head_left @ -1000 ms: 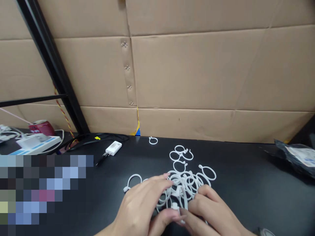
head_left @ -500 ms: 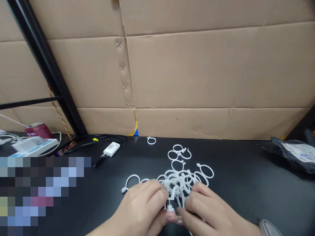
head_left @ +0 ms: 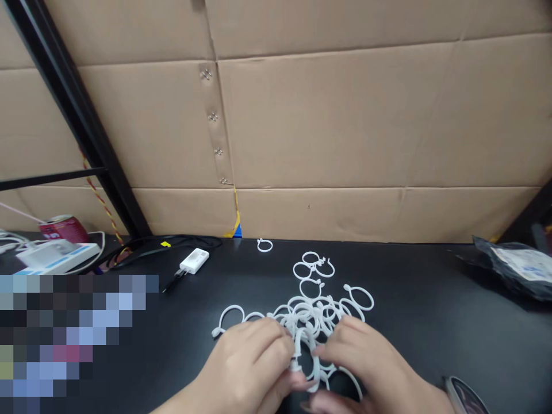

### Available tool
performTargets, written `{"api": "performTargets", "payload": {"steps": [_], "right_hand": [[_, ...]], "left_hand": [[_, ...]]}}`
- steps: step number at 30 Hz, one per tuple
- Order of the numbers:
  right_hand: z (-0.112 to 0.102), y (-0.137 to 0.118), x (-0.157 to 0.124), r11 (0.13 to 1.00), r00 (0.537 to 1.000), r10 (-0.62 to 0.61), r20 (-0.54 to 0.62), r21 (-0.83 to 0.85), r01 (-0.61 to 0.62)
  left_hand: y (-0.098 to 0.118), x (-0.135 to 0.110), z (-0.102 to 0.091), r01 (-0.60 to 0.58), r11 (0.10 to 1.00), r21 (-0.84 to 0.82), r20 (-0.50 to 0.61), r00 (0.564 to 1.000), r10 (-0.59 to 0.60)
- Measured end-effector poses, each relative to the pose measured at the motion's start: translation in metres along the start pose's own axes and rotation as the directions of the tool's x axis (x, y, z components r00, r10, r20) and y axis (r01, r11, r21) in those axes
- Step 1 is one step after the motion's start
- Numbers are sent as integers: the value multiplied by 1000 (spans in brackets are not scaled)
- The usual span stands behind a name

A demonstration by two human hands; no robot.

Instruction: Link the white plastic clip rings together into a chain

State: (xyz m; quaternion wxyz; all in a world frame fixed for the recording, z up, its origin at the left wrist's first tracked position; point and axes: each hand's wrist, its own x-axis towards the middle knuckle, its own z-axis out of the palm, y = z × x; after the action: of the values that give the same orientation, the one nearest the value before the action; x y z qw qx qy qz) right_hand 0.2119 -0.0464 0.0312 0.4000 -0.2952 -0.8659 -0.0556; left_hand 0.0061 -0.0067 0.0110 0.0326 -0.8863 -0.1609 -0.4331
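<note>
My left hand (head_left: pixel 254 356) is closed in a pinch on a white plastic ring (head_left: pixel 316 368) with a small clasp, held over the near side of a pile. My right hand (head_left: pixel 366 359) has its fingertips on the right side of the same ring, with the thumb lower down near its bottom. The clasp is partly hidden by the left fingers. A tangled pile of white rings (head_left: pixel 305 310) lies just beyond both hands. Another loose ring (head_left: pixel 361 298) rests at the pile's right, and one more ring (head_left: pixel 232 317) lies to the left.
A lone ring (head_left: pixel 265 245) is near the cardboard wall (head_left: pixel 366 126). On the left are a white charger (head_left: pixel 195 261), a power strip (head_left: pixel 64 259) and a red can (head_left: pixel 64 229). A black plastic package (head_left: pixel 513 267) lies at the right. A black metal post (head_left: pixel 77 126) slants at the left.
My right fingers have shifted on the held ring, and the thumb has dropped lower. More of the ring's curve shows between my hands. The view has moved slightly.
</note>
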Motion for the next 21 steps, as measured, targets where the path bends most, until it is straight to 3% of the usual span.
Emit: {"api": "performTargets", "payload": {"steps": [4, 6, 10, 13, 16, 21], "right_hand": [[0, 5, -3, 984, 981, 177, 81, -32, -175], [0, 6, -2, 980, 964, 197, 176, -28, -195], [-1, 5, 3, 965, 920, 216, 326, 74, -252], [-2, 2, 4, 949, 888, 219, 403, 124, -290], [-3, -2, 5, 931, 870, 230, 436, 161, -327], [0, -4, 5, 952, 899, 158, 409, 179, -249]], "left_hand": [[0, 1, 1, -43, 999, 6, -24, 999, 43], [1, 3, 0, -51, 999, 5, -10, 999, 51], [7, 8, -6, -32, 996, 85, 119, 993, 22], [10, 9, -7, -64, 990, 126, 101, 994, 51], [9, 8, -5, -115, 985, 127, 68, 992, 107], [10, 8, -5, -108, 989, 99, 88, 991, 100]]}}
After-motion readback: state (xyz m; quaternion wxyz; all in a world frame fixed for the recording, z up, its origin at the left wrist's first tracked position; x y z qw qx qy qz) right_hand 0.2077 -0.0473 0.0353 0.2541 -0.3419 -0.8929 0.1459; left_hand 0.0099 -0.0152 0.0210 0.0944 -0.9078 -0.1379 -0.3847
